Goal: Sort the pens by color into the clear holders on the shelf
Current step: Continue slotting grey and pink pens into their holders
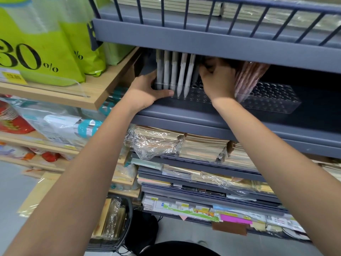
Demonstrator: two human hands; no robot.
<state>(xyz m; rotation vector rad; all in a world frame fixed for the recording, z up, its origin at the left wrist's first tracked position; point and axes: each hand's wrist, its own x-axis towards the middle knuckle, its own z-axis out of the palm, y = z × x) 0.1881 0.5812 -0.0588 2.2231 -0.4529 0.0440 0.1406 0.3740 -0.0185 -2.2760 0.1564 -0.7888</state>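
Note:
A clear holder (273,100) with many round holes sits on the grey shelf (203,119). Several white pens (181,76) stand upright in its left end. A bunch of pink pens (247,80) leans in it further right. My left hand (147,89) grips the holder's left end, thumb along its front edge. My right hand (217,78) reaches in between the white and pink pens, fingers curled near the dark top of the shelf; what they hold is hidden.
A grey shelf lip with a rail (212,39) hangs low over the pens. Wrapped notebook stacks (184,145) fill the shelves below. Green bags (46,52) stand on a wooden shelf at the left.

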